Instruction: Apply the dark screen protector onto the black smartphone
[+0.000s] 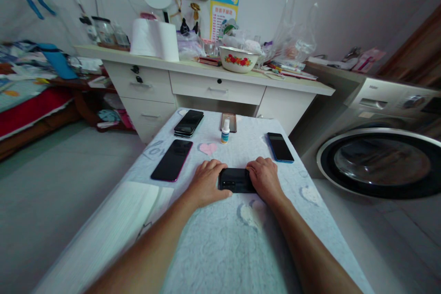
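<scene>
A dark smartphone [238, 181] lies sideways in front of me, its back with the camera module facing up. My left hand [207, 183] grips its left end, the thumb along the near edge and the fingers at the far side. Around the right end closes my right hand [266, 177], with its fingertips partly hidden. Beyond the hands stands a small white spray bottle [225, 131], just in front of a brownish phone case [233, 122]. To the left lies a phone with a pink edge [172, 160]; a blue-edged phone [280, 147] rests at the right.
A stack of phones [189, 122] sits at the table's far left. White papers [127, 206] cover the near left of the clothed table [213, 243]. Behind is a white desk [200, 71] with a flowered bowl [237, 59]; a washing machine [382, 101] stands right.
</scene>
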The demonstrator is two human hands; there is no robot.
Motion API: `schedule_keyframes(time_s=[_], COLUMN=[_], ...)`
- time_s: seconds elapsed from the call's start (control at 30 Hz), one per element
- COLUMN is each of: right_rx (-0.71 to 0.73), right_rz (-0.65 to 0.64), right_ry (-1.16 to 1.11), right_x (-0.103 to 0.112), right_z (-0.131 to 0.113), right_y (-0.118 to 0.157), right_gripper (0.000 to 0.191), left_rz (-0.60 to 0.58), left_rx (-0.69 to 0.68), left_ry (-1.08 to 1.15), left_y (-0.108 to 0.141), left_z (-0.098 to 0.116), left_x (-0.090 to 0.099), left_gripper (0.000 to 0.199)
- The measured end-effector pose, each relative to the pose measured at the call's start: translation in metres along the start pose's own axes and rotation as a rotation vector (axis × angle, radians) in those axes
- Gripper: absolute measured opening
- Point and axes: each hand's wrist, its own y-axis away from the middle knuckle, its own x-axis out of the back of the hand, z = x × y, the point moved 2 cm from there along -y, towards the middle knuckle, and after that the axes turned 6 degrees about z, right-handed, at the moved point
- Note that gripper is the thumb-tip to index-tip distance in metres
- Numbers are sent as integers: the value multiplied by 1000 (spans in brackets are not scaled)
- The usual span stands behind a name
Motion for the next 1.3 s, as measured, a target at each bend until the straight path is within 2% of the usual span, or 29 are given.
schedule_keyframes(time_s=[0.53, 1.3], right_rx=[73, -90], right_rz=[14, -2], right_ry=[-14, 60], right_x=[-3, 5], right_z=[-8, 18], right_y=[2, 1], right_gripper=[24, 24], left_rz=[13, 13], left_rx=[-18, -12], left_ry=[-3, -8], left_y=[0, 0], left_z=[0, 0], left_x=[0, 0], left_gripper=[59, 61])
